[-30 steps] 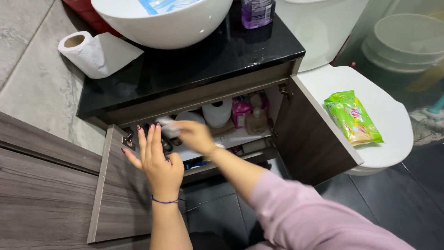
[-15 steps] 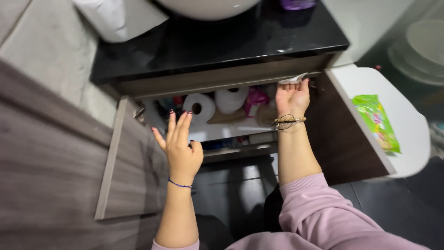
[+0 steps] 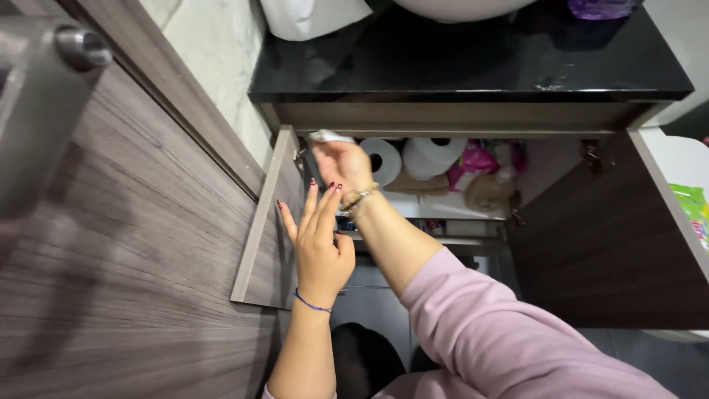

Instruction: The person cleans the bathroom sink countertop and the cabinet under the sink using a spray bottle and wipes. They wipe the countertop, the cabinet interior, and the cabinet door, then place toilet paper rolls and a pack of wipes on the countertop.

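Observation:
My left hand (image 3: 319, 235) is open, fingers together and upright, its palm against the inner face of the open left cabinet door (image 3: 267, 222). My right hand (image 3: 341, 162) reaches across to the upper left corner of the cabinet opening and pinches a small white wipe or cloth (image 3: 328, 137) against the frame just under the black countertop (image 3: 473, 66). Two toilet paper rolls (image 3: 410, 157) lie on the shelf behind my right hand, beside a pink packet (image 3: 473, 161).
The right cabinet door (image 3: 613, 236) stands open. A wooden room door (image 3: 111, 244) with a metal handle (image 3: 77, 48) fills the left. A white basin (image 3: 458, 6) and a paper roll (image 3: 310, 16) sit on the countertop. A green packet (image 3: 694, 210) shows at the right edge.
My right hand moved with the white cloth from the cabinet's upper right corner to its upper left corner. The view shifted left, bringing the wooden door and handle into sight.

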